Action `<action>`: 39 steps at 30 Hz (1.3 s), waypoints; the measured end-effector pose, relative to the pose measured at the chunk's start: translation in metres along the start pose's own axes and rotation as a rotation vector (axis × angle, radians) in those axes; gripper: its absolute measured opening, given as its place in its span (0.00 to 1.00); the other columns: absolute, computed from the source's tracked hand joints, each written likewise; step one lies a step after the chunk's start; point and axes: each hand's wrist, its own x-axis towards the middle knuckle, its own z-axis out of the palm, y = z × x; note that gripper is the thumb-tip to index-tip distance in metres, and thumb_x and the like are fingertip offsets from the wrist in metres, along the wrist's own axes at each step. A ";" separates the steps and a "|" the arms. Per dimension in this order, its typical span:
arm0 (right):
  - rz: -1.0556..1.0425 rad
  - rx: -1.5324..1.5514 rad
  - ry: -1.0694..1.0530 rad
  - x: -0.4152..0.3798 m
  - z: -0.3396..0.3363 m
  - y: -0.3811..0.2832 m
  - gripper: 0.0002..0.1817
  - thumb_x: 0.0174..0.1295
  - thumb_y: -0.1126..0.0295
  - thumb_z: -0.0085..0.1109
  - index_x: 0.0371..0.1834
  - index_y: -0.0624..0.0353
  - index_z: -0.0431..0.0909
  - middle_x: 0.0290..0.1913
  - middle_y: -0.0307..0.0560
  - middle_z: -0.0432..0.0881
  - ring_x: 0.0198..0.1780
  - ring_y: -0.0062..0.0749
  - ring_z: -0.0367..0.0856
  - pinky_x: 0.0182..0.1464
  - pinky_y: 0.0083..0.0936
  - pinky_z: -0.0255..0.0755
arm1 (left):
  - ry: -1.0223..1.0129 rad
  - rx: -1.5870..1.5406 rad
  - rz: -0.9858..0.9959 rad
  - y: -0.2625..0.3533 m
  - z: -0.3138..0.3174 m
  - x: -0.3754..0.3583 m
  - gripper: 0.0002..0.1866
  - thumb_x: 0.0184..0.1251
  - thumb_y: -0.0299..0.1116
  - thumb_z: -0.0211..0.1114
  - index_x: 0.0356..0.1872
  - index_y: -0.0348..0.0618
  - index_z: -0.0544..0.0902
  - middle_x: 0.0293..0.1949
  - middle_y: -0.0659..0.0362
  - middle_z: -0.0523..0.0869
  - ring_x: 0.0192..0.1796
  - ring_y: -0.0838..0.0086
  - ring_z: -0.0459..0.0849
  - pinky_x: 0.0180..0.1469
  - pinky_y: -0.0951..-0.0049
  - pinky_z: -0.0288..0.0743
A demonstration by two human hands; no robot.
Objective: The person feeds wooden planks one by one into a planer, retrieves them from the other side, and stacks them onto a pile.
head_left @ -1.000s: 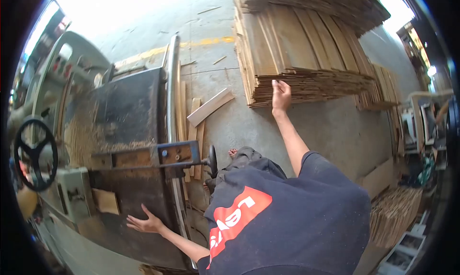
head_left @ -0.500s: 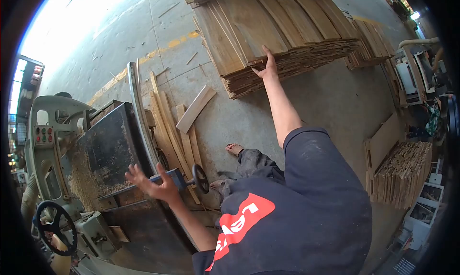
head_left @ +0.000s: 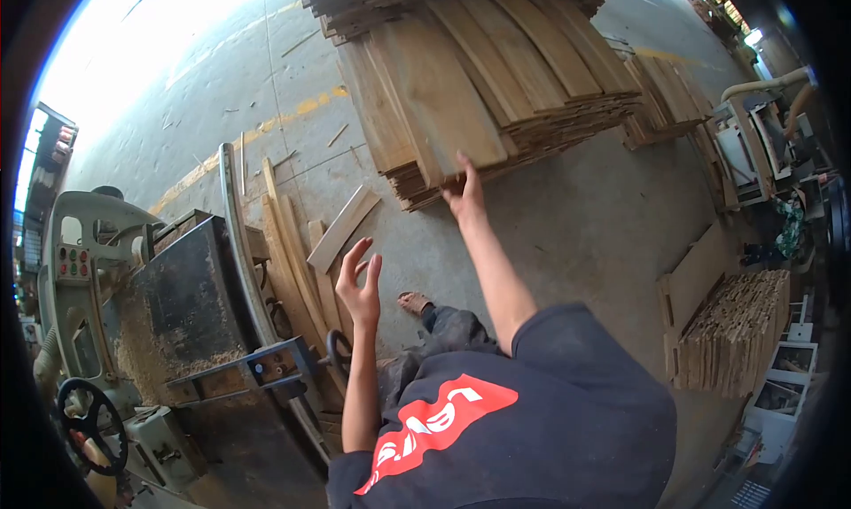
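A wide wooden board (head_left: 434, 93) lies on top of a large stack of planks (head_left: 550, 130), its near end jutting past the stack's front edge. My right hand (head_left: 465, 193) grips that end, one digit on the top face and the others below, partly hidden. My left hand (head_left: 359, 287) is raised in the air, holding nothing, its fingers apart and slightly curled. It is nearest to a loose pale board (head_left: 344, 228) on the floor beyond it.
At left stands a woodworking machine (head_left: 89, 279) with a sawdust-covered dark table (head_left: 191, 283), a long metal rail (head_left: 239, 243) and a handwheel (head_left: 91, 427). Long wood strips (head_left: 288, 243) lie beside it. More stacked wood (head_left: 731, 332) stands at right.
The wide board has been drawn toward me by my right hand, so its end now overhangs. My left hand has moved from over the machine rightward and up, toward the stack.
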 end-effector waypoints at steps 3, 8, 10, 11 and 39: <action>0.088 -0.039 -0.174 -0.026 -0.051 0.017 0.28 0.55 0.53 0.80 0.56 0.48 0.80 0.45 0.36 0.84 0.41 0.28 0.84 0.33 0.28 0.78 | -0.110 -0.158 -0.362 -0.026 0.041 0.054 0.34 0.74 0.58 0.65 0.69 0.42 0.79 0.64 0.53 0.84 0.70 0.63 0.78 0.66 0.57 0.73; 0.196 -0.045 -0.012 -0.106 -0.079 0.024 0.28 0.56 0.53 0.79 0.56 0.49 0.79 0.45 0.36 0.83 0.44 0.28 0.83 0.37 0.32 0.83 | -0.229 -0.389 -0.870 -0.076 0.092 0.136 0.52 0.58 0.79 0.62 0.73 0.47 0.76 0.72 0.55 0.77 0.72 0.58 0.74 0.68 0.46 0.71; 0.247 -0.047 0.047 -0.126 -0.091 0.024 0.28 0.56 0.57 0.80 0.57 0.50 0.79 0.49 0.39 0.83 0.49 0.29 0.83 0.55 0.36 0.83 | -0.487 -0.287 -0.752 -0.079 0.105 0.149 0.48 0.62 0.76 0.63 0.72 0.49 0.77 0.69 0.53 0.80 0.70 0.61 0.77 0.69 0.50 0.72; 0.272 -0.070 -0.035 -0.124 -0.112 0.027 0.34 0.56 0.55 0.82 0.63 0.52 0.76 0.57 0.44 0.81 0.60 0.33 0.80 0.66 0.41 0.78 | -0.508 -0.459 -0.660 -0.082 0.116 0.152 0.39 0.66 0.63 0.69 0.67 0.44 0.80 0.60 0.52 0.87 0.62 0.64 0.85 0.64 0.56 0.78; 0.323 -0.921 -0.658 -0.141 -0.051 -0.056 0.45 0.53 0.55 0.77 0.70 0.71 0.70 0.62 0.55 0.80 0.61 0.43 0.81 0.63 0.37 0.74 | 0.047 -0.380 -0.391 -0.015 -0.003 -0.031 0.34 0.56 0.43 0.83 0.61 0.35 0.83 0.53 0.53 0.89 0.51 0.69 0.88 0.58 0.67 0.80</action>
